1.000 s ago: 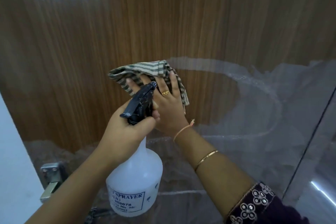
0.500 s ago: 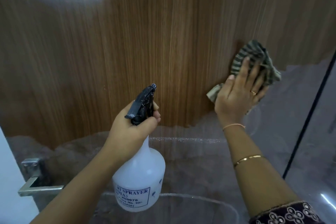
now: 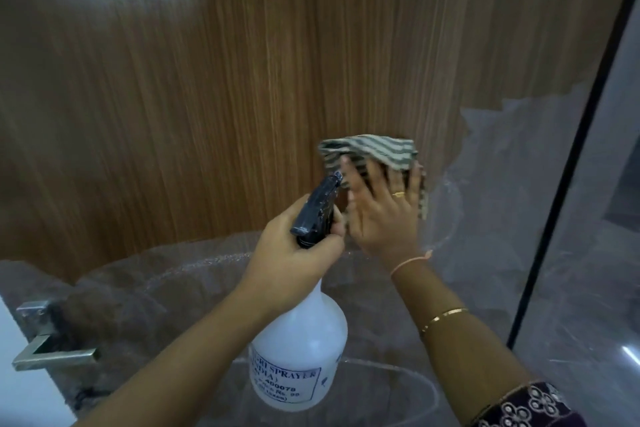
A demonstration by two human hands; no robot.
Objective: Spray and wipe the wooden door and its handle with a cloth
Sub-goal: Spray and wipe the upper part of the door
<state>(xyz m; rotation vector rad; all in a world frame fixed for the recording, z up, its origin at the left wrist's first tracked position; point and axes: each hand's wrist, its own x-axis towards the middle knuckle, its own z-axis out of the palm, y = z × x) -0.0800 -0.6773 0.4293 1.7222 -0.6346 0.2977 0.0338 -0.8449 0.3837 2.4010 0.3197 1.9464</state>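
Note:
The wooden door (image 3: 242,87) fills the view, its lower part under a clear plastic film (image 3: 502,184). My right hand (image 3: 384,215) presses a green-and-white striped cloth (image 3: 377,149) flat against the door with straight, spread fingers. My left hand (image 3: 294,250) grips the neck and black trigger head of a white spray bottle (image 3: 298,347), held just left of the right hand. The metal door handle (image 3: 52,354) sits at the lower left.
A white wall or frame edge (image 3: 20,385) shows at the bottom left beside the handle. A dark vertical strip (image 3: 568,166) runs down the right side, with a grey glossy panel (image 3: 606,253) beyond it.
My right hand swept the cloth from the right part of the door back left and down, close to the bottle's nozzle. The left hand with the bottle stayed roughly in place.

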